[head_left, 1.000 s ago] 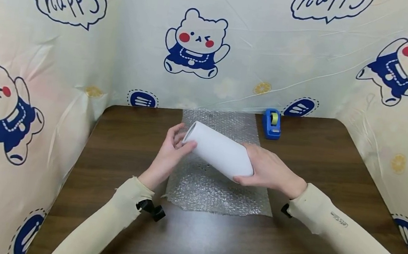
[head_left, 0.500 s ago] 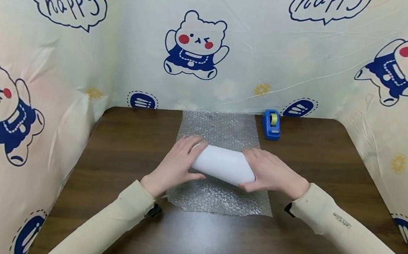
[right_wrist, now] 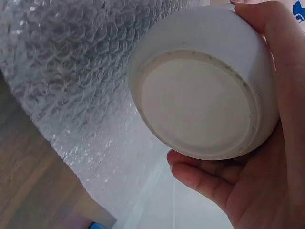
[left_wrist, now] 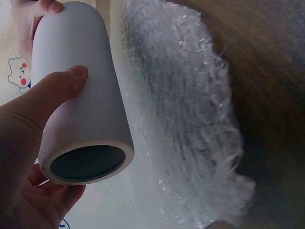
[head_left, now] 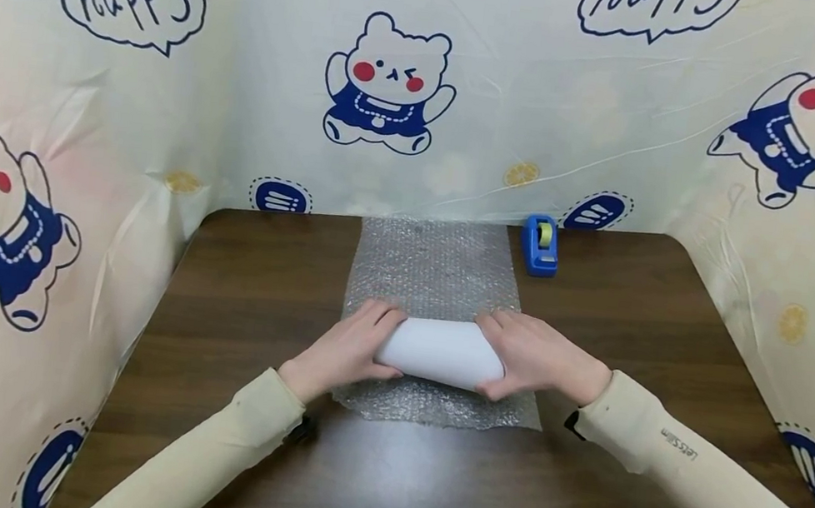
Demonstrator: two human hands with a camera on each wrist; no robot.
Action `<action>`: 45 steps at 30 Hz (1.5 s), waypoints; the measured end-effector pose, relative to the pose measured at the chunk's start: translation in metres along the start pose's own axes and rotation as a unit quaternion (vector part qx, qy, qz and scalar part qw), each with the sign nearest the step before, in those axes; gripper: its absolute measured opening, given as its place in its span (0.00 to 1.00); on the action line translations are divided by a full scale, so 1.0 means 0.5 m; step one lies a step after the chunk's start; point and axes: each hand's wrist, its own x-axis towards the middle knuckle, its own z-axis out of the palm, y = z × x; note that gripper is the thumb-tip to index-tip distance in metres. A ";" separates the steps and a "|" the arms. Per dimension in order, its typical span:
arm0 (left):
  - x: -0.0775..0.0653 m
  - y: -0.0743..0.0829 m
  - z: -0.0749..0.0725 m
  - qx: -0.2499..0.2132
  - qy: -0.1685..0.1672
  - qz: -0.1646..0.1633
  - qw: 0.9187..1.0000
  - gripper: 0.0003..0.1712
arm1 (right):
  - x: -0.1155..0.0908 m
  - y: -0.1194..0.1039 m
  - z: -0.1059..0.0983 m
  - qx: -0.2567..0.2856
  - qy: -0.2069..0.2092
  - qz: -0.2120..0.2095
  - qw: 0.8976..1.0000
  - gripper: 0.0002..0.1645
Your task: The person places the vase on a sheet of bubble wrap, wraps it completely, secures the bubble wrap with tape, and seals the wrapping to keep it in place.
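Observation:
A white, smooth-sided vase (head_left: 442,352) lies on its side across the bubble wrap (head_left: 436,266), held between both hands. My left hand (head_left: 347,349) grips its open-mouthed end, thumb on the near side and fingers round the far side. In the left wrist view the dark opening of the vase (left_wrist: 88,162) faces the camera. My right hand (head_left: 535,356) holds the other end, and the right wrist view shows the vase's flat, unglazed-looking base (right_wrist: 195,105). Whether the vase touches the wrap beneath it, I cannot tell.
A blue tape dispenser (head_left: 541,246) with a yellowish roll stands at the back, right of the wrap. The brown wooden table (head_left: 388,486) is enclosed by a printed cloth (head_left: 488,79) at the back and both sides.
The vase has gone from tilted and raised to nearly level, lower and closer to me. My left hand has shifted from its rim to a grip round that end; the right hand keeps its hold.

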 end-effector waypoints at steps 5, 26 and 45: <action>-0.011 -0.002 0.011 -0.006 -0.009 -0.004 1.000 0.43 | -0.004 -0.007 0.005 0.007 -0.014 0.004 1.000 0.48; -0.027 0.003 0.034 -0.002 -0.012 0.017 1.000 0.43 | -0.021 -0.020 0.022 -0.023 -0.015 -0.005 1.000 0.49; -0.032 0.002 0.041 -0.004 -0.017 0.003 1.000 0.44 | -0.025 -0.029 0.010 0.033 -0.054 0.036 0.997 0.51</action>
